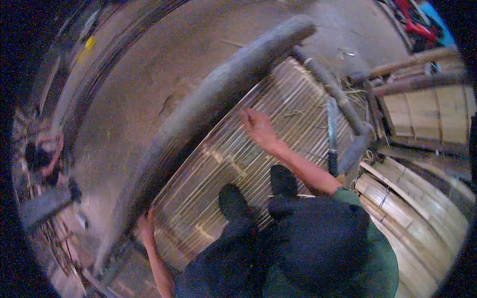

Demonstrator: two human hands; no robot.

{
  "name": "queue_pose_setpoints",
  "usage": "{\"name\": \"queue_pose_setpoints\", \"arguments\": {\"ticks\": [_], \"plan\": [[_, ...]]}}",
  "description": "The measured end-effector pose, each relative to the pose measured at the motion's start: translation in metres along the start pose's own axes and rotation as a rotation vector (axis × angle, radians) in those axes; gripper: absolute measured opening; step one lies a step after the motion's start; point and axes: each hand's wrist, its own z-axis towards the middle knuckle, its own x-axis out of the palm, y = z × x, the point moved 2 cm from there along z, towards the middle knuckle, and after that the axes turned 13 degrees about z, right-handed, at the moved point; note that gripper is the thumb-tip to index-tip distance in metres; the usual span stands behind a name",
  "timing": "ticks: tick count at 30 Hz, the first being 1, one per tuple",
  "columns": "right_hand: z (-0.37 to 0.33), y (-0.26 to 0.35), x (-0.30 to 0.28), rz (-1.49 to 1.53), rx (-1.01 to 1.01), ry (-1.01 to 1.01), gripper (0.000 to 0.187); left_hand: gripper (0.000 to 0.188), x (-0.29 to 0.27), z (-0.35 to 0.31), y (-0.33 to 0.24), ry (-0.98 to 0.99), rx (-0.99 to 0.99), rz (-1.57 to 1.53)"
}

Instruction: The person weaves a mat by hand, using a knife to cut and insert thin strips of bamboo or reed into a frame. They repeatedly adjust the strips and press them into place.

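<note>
A panel of narrow, pale bamboo slats (198,198) lies slantwise below me, crossed by woven bands. Along its far edge runs a thin light strip (208,136). My left hand (146,228) is at the panel's left end, close to that strip's end; its fingers are too blurred to read. Over the far middle of the slats is my right hand (259,130), fingers curled in near the edge; whatever they hold, if anything, is hidden. A long blade with a dark handle (332,161) lies to the right of this hand.
A thick grey log (218,89) borders the panel's far side. Thinner poles (338,94) frame its right end. Bundled flat bamboo strips (412,208) lie at the right, below a stack of pale boards (412,116). At far left, another person's arm (53,156) shows.
</note>
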Motion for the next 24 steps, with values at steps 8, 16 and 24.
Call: {"name": "queue_pose_setpoints", "arguments": {"ticks": [8,16,24], "plan": [[-0.003,0.000,0.018,-0.315,-0.738,0.054,0.046,0.063,0.017,0.023,-0.017,0.219,-0.034,-0.041],[-0.007,0.004,0.040,-0.532,-0.746,0.175,0.054,0.066,0.072,0.027,0.041,0.148,-0.058,0.295],[-0.004,0.002,0.036,-0.657,-0.710,0.208,0.055,0.049,0.046,-0.027,-0.077,-0.307,-0.041,0.332]]}}
